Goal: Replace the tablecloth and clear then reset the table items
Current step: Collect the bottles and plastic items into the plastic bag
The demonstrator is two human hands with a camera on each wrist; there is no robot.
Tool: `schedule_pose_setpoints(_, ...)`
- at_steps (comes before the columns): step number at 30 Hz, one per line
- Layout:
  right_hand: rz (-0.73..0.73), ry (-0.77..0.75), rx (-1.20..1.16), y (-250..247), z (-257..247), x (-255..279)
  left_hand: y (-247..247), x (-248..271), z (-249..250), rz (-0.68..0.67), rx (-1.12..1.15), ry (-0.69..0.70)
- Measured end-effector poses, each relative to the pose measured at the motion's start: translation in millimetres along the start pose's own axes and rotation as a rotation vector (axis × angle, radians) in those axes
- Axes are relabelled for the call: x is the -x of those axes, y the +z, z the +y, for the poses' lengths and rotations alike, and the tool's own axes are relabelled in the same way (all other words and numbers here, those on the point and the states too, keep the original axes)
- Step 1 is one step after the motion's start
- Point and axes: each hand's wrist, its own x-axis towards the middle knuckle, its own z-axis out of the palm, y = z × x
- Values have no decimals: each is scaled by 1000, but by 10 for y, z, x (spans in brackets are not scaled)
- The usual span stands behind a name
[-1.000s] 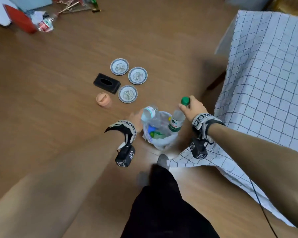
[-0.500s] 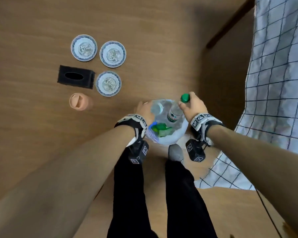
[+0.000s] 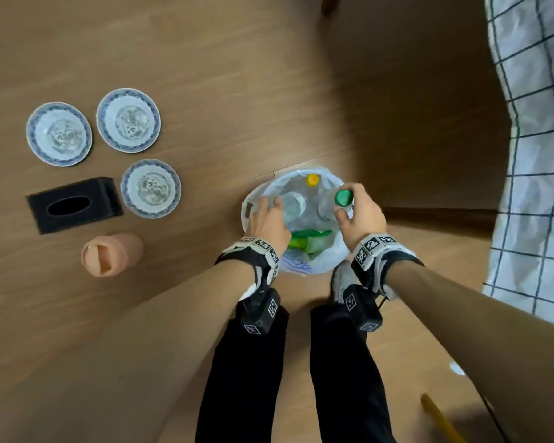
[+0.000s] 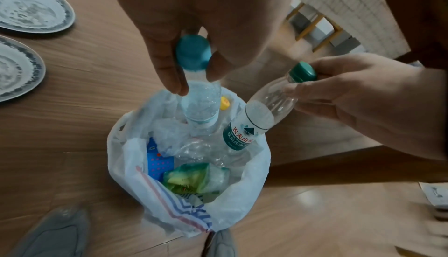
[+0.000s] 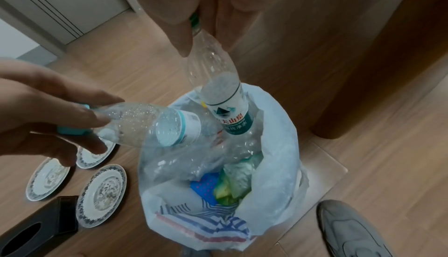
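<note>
— Standing over a white plastic bag [image 3: 325,263] on the wooden floor [image 3: 205,59], is that right? What are the two hands doing?

— Yes. The left hand [image 3: 267,220] pinches the light-blue cap of a clear bottle [image 4: 201,104], fingers curled round its neck, with the bottle's lower end down in the mouth of the bag. The right hand [image 3: 362,215] grips a second bottle [image 4: 257,119] just under its green cap [image 3: 343,197]; that one carries a green label with white writing, leans a little, and its base is also inside the bag.

— So both hands are closed on something?

— Each is clamped on its own bottle, and the two bottles sit side by side, close together.

— What else is in the bag?

— Crumpled clear plastic, a green wrapper [image 4: 189,177], something blue with dots [image 4: 160,162], and a yellow cap [image 3: 312,179] at the far side. The bag's near edge shows red and blue stripes.

— And the table items?

— On the floor to the person's left: three blue-rimmed plates [image 3: 128,124], a black tissue box [image 3: 74,204] just beside the nearest plate, and a peach-coloured container [image 3: 111,254] lying on its side near the box. A checked tablecloth [image 3: 541,155] hangs at the right. The person's grey shoes [image 5: 351,228] are next to the bag.
</note>
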Motion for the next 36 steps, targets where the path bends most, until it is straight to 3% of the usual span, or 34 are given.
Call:
schedule_pose_setpoints(8, -25, 89, -89, 612, 598, -33, 447, -252, -158, -57, -260, 83)
schedule_pose_setpoints(17, -59, 80, -77, 649, 925, -5, 335, -271, -263, -7, -408, 95)
schedule_pose_setpoints(21, -123, -14, 30, 694, 934, -87, 462, -400, -142, -29, -408, 58)
schedule_pose_setpoints(27, -297, -107, 191, 707, 964, -154, 763, -519, -178, -198, -271, -58)
schedule_pose_setpoints(36, -300, -160, 249, 30, 384, -78, 105, -55, 37, 34, -87, -166)
